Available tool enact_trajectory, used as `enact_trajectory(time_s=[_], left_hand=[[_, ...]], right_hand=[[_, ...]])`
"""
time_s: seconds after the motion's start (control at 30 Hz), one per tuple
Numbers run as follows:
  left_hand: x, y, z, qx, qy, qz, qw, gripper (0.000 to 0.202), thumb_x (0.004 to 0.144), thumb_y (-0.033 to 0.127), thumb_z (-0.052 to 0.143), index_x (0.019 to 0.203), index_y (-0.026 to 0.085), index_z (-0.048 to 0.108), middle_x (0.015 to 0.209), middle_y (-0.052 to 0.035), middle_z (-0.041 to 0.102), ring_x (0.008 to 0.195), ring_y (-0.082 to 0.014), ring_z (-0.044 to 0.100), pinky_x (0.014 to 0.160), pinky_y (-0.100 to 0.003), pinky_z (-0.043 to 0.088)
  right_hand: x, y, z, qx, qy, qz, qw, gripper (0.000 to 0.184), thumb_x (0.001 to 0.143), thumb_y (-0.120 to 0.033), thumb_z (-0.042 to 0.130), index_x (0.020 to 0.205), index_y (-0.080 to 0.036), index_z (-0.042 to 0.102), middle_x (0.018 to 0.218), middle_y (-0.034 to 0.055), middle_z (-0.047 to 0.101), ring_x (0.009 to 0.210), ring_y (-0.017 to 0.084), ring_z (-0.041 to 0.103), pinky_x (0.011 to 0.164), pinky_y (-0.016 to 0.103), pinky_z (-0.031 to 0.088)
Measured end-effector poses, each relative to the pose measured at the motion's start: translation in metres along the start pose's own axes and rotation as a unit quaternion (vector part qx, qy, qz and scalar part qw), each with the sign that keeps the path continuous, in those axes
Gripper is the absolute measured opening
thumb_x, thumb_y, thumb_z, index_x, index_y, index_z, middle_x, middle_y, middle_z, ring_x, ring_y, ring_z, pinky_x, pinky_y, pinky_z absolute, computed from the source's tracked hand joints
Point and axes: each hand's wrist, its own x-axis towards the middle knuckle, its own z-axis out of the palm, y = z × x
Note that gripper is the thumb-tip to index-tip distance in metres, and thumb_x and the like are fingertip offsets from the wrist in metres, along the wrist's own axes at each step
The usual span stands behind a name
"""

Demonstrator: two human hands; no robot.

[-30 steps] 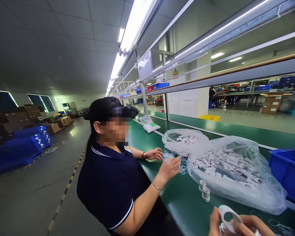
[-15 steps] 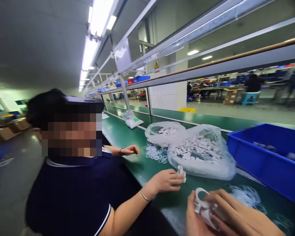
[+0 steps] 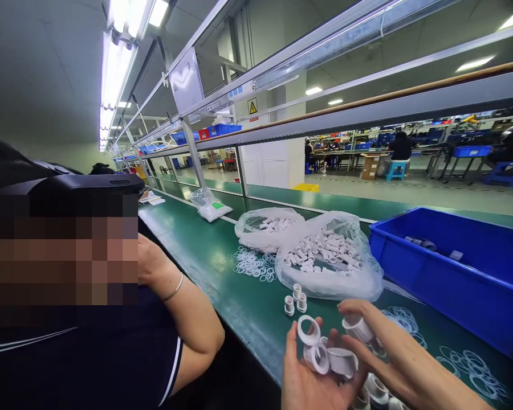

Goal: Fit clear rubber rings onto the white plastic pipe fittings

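Left hand (image 3: 312,381) cupping several white plastic fittings (image 3: 325,356) low over green desk (image 3: 222,273), right hand (image 3: 393,359) pinching one fitting (image 3: 357,327) by its collar; likely light, rigid, smooth, best gripped at the rim

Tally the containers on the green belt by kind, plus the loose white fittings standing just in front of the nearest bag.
Clear bags of white fittings: 2
Small sealed bag with green label: 1
Blue bin: 1
Loose standing fittings: 3
Total: 7
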Motion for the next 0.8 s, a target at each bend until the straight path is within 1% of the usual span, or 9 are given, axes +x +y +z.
enact_trajectory(time_s=[0.07,0.13,0.2,0.23,0.3,0.43,0.53,0.63,0.8], left_hand=[[-0.002,0.018,-0.008,-0.011,0.018,0.016,1.000,0.040,0.083,0.053,0.070,0.101,0.018,0.073,0.099,-0.0135,0.073,0.103,-0.0330,0.068,0.101,-0.060,0.050],[-0.004,0.035,-0.017,-0.017,0.029,0.041,0.999,0.036,0.084,0.050,0.071,0.101,0.018,0.074,0.103,-0.0137,0.074,0.105,-0.0320,0.068,0.104,-0.062,0.048],[-0.006,0.049,-0.026,-0.025,0.035,0.071,0.997,0.033,0.086,0.047,0.070,0.101,0.017,0.075,0.104,-0.0139,0.074,0.105,-0.0313,0.069,0.104,-0.062,0.048],[-0.008,0.055,-0.030,-0.029,0.036,0.084,0.995,0.032,0.088,0.046,0.068,0.100,0.017,0.076,0.103,-0.0139,0.074,0.105,-0.0310,0.069,0.105,-0.062,0.048],[-0.011,0.063,-0.037,-0.035,0.035,0.099,0.994,0.032,0.090,0.044,0.065,0.098,0.016,0.077,0.102,-0.0141,0.075,0.105,-0.0308,0.069,0.104,-0.062,0.048],[-0.012,0.069,-0.047,-0.048,0.034,0.094,0.994,0.035,0.091,0.046,0.063,0.093,0.015,0.079,0.101,-0.0146,0.075,0.103,-0.0317,0.070,0.103,-0.062,0.048],[-0.009,0.069,-0.053,-0.053,0.030,0.085,0.995,0.035,0.090,0.047,0.063,0.091,0.016,0.079,0.100,-0.0144,0.075,0.103,-0.0319,0.070,0.103,-0.062,0.048],[-0.006,0.071,-0.058,-0.058,0.026,0.068,0.996,0.034,0.089,0.048,0.065,0.090,0.017,0.080,0.099,-0.0137,0.076,0.102,-0.0320,0.070,0.103,-0.062,0.048],[0.000,0.073,-0.067,-0.070,0.019,0.051,0.996,0.038,0.087,0.053,0.066,0.090,0.018,0.080,0.097,-0.0135,0.077,0.100,-0.0320,0.070,0.105,-0.061,0.047]], right_hand=[[0.013,0.007,0.002,-0.004,-0.012,0.015,1.000,0.043,0.105,-0.056,0.039,0.139,-0.032,0.039,0.118,0.0050,0.062,0.103,0.024,0.063,0.086,0.032,0.054],[0.030,0.020,0.008,-0.005,-0.037,0.044,0.998,0.046,0.104,-0.056,0.039,0.141,-0.029,0.033,0.096,0.0017,0.065,0.083,0.023,0.064,0.074,0.032,0.052],[0.049,0.037,0.015,-0.008,-0.057,0.043,0.997,0.042,0.104,-0.054,0.041,0.133,-0.025,0.035,0.080,-0.0019,0.062,0.068,0.022,0.060,0.065,0.032,0.048],[0.059,0.045,0.019,-0.015,-0.062,0.028,0.998,0.039,0.104,-0.052,0.042,0.129,-0.024,0.036,0.079,-0.0021,0.061,0.067,0.022,0.059,0.064,0.032,0.046],[0.076,0.061,0.027,-0.038,-0.068,-0.023,0.997,0.034,0.105,-0.049,0.041,0.127,-0.023,0.040,0.088,0.0013,0.062,0.076,0.023,0.061,0.070,0.034,0.047],[0.098,0.079,0.046,-0.083,-0.064,-0.100,0.989,0.038,0.104,-0.037,0.037,0.139,-0.022,0.038,0.111,0.0093,0.060,0.095,0.026,0.062,0.084,0.040,0.049],[0.109,0.084,0.064,-0.099,-0.034,-0.122,0.987,0.039,0.097,-0.029,0.041,0.133,-0.015,0.031,0.105,0.0128,0.061,0.089,0.027,0.063,0.077,0.038,0.050],[0.116,0.090,0.081,-0.147,-0.018,-0.156,0.977,0.030,0.095,-0.025,0.043,0.122,-0.018,0.031,0.102,0.0120,0.062,0.088,0.027,0.062,0.074,0.036,0.050],[0.123,0.100,0.099,-0.202,-0.021,-0.170,0.964,0.026,0.095,-0.022,0.046,0.118,-0.018,0.036,0.100,0.0111,0.061,0.087,0.028,0.060,0.072,0.038,0.051]])
